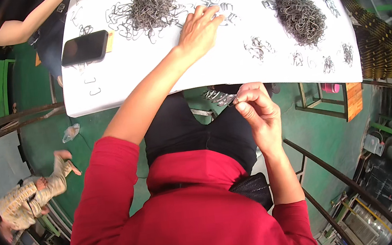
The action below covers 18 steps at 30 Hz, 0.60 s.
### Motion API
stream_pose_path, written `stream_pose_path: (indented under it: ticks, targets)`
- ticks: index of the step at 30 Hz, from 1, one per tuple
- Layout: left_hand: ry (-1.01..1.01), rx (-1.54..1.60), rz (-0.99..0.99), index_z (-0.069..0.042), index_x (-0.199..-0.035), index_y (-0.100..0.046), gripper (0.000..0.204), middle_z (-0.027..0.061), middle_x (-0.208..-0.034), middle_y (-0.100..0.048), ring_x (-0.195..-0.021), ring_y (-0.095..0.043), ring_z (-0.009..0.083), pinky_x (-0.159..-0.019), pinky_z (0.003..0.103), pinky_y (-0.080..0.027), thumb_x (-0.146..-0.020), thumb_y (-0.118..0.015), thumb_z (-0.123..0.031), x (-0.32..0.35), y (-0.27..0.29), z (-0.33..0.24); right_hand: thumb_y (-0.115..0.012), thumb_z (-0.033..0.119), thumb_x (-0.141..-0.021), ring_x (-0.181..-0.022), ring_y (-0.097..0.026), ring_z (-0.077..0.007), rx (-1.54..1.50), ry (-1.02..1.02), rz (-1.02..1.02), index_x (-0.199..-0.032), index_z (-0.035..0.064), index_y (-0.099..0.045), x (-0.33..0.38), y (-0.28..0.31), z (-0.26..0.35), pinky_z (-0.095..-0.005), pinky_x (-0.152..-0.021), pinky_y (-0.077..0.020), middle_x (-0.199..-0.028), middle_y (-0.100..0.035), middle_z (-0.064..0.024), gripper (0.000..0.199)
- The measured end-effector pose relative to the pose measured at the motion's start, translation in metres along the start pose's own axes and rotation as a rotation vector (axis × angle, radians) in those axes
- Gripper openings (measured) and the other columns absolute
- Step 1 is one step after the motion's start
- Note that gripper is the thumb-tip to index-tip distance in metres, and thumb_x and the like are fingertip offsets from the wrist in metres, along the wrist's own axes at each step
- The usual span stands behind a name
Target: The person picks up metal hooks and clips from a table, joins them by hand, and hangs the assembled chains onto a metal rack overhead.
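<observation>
My left hand is on the white tabletop with its fingers bent and a little apart. Its fingertips are next to small bundles of wire hooks, and nothing shows in its grasp. A big tangled heap of dark metal wire hooks lies just left of that hand. Below the near table edge, over my lap, my right hand pinches one end of a row of wire hooks between thumb and fingers. The row points left from the fingertips, lined up side by side.
A black phone lies at the table's left. Another hook heap and smaller piles are on the right. Other people sit at the far left and right. A wooden stool stands below right; a child is on the floor, left.
</observation>
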<state>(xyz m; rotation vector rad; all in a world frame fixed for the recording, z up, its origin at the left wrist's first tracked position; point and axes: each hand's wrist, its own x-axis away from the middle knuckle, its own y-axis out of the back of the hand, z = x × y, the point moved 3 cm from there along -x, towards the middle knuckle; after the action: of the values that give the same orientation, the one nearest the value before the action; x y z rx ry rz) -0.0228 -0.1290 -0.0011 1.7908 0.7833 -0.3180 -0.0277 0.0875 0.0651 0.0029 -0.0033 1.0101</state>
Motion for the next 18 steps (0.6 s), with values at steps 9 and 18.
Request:
stream_pose_path:
  ticks: [9, 18]
  targets:
    - [0.417, 0.605, 0.300, -0.003, -0.101, -0.060, 0.017, 0.0061, -0.091, -0.064, -0.073, -0.060, 0.0155, -0.066, 0.027, -0.050, -0.087, -0.057, -0.010, 0.012, 0.043, -0.031, -0.054, 0.005, -0.090, -0.071, -0.063, -0.0147, -0.256, -0.219, 0.065, -0.095, 0.0012, -0.058, 0.003, -0.006, -0.012, -0.0222, -0.054, -0.0493, -0.092, -0.060, -0.0090, 0.007]
    - [0.579, 0.954, 0.482, -0.006, -0.111, -0.062, 0.025, 0.0037, -0.096, -0.058, -0.070, -0.055, 0.0076, -0.060, 0.020, -0.048, -0.088, -0.052, -0.002, 0.052, 0.101, -0.070, -0.054, 0.004, -0.090, -0.074, -0.066, -0.0196, -0.343, -0.198, 0.096, -0.099, 0.0019, -0.045, -0.002, -0.012, -0.023, -0.0252, -0.059, -0.0528, -0.086, -0.062, -0.0133, 0.013]
